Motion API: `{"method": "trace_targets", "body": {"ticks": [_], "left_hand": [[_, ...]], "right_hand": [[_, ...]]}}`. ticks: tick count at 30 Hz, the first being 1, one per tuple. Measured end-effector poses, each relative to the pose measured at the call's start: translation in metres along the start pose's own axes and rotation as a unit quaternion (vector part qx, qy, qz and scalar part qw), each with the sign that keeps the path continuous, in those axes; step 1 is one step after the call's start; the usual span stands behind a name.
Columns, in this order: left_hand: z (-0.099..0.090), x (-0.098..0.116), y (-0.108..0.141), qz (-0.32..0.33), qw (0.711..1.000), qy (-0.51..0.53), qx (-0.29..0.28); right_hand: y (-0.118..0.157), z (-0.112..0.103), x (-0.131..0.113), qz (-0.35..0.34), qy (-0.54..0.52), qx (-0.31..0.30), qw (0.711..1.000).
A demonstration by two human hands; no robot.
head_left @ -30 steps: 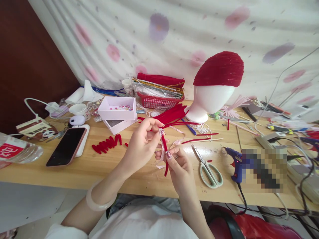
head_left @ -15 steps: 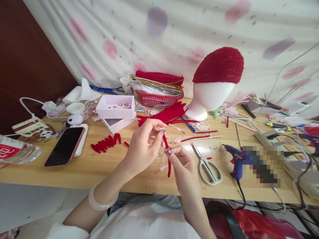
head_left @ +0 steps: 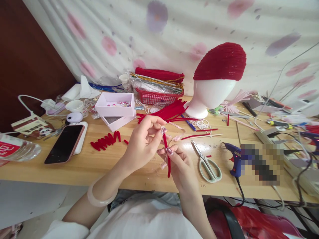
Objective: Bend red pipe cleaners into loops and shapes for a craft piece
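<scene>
Between my two hands a short red pipe cleaner (head_left: 169, 168) hangs nearly upright over the table. My left hand (head_left: 144, 137) pinches its upper end between thumb and fingers. Lower down, my right hand (head_left: 179, 162) grips it with the thumb on top, and its free end sticks out below. To the left lies a row of short red pipe-cleaner pieces (head_left: 106, 141), bent zigzag or set side by side. A bundle of red pipe cleaners (head_left: 174, 111) lies behind my hands. Scissors (head_left: 208, 164) with pale green handles rest right of my right hand.
A blue hot glue gun (head_left: 235, 159) lies at the right near a power strip (head_left: 269, 142). A white mannequin head (head_left: 211, 94) wears a red cap (head_left: 221, 63). Behind stand a red basket (head_left: 159, 96) and a white box (head_left: 114, 108). A phone (head_left: 64, 144) and bottle (head_left: 20, 147) are left.
Both hands keep their pinch on the red pipe cleaner, with only small finger shifts; more of it shows between them. The view has tilted slightly.
</scene>
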State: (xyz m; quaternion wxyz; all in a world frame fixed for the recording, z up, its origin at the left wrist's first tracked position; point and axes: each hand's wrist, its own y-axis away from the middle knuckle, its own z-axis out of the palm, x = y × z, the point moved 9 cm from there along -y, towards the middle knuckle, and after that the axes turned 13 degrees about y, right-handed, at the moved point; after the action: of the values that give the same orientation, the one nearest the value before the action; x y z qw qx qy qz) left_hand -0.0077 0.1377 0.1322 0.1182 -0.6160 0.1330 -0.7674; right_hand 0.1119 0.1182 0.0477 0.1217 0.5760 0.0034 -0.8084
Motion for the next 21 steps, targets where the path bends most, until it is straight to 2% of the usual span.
{"method": "trace_targets", "body": {"ticks": [6,12,21], "left_hand": [[0.002,-0.005,-0.005,-0.058,0.996,0.068,0.002],[0.005,-0.009,-0.007,-0.073,0.994,0.083,-0.002],[0.003,-0.006,-0.004,-0.042,0.999,0.007,-0.012]], "right_hand": [[0.002,-0.005,-0.002,-0.011,0.001,0.02,1.0],[0.002,-0.008,-0.001,-0.01,-0.008,0.036,0.999],[0.001,-0.011,0.002,-0.003,-0.005,0.05,0.999]]}}
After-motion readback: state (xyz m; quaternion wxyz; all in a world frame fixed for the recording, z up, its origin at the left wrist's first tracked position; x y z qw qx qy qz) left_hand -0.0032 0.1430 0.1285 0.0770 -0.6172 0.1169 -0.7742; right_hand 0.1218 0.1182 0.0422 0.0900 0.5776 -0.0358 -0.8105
